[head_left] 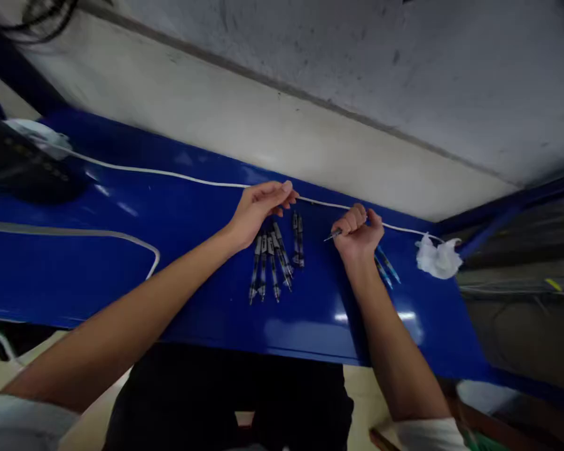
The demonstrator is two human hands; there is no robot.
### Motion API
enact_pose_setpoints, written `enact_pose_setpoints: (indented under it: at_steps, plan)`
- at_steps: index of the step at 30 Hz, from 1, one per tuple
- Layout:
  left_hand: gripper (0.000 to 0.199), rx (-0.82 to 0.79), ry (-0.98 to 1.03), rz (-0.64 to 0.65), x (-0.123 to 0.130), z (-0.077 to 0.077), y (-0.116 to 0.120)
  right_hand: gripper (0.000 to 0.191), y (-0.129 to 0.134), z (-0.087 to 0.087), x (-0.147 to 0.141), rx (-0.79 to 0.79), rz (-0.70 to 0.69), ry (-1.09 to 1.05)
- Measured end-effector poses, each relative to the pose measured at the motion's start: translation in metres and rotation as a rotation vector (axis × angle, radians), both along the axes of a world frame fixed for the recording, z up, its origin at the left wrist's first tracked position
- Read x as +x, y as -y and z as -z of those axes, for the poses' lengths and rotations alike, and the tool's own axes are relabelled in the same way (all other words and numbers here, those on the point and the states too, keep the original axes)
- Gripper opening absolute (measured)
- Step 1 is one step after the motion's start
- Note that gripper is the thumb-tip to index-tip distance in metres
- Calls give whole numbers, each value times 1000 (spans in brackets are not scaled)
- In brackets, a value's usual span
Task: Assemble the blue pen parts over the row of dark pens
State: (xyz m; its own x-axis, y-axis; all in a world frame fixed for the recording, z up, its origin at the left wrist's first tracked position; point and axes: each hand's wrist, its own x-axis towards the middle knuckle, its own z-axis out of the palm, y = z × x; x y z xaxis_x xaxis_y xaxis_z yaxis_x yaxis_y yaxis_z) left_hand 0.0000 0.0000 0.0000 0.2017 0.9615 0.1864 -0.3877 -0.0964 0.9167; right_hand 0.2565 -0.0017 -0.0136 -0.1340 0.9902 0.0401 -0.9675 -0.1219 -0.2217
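My right hand [357,233] is closed in a fist around a pen [332,235], whose thin tip sticks out to the left. My left hand [266,210] hovers over the top ends of several clear pens with black parts [264,266], fanned out on the blue table. Its thumb and fingers are pressed together; whatever may be between them is too small to make out. Right of that group lie two similar clear pens [297,239], side by side. Two light-blue pens [388,268] are beside my right wrist, partly behind it.
A white cable [169,174] runs along the back of the blue table [207,291], passing behind both hands. Crumpled white paper or plastic [438,257] sits at the right end. A dark object [23,160] stands far left, and a pale wall [244,119] rises behind.
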Motion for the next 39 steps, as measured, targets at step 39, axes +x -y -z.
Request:
enact_pose_setpoints:
  at_steps: [39]
  plan:
    - [15, 81, -163, -112, 2, -1, 1, 24, 10, -21, -46, 46, 79, 748]
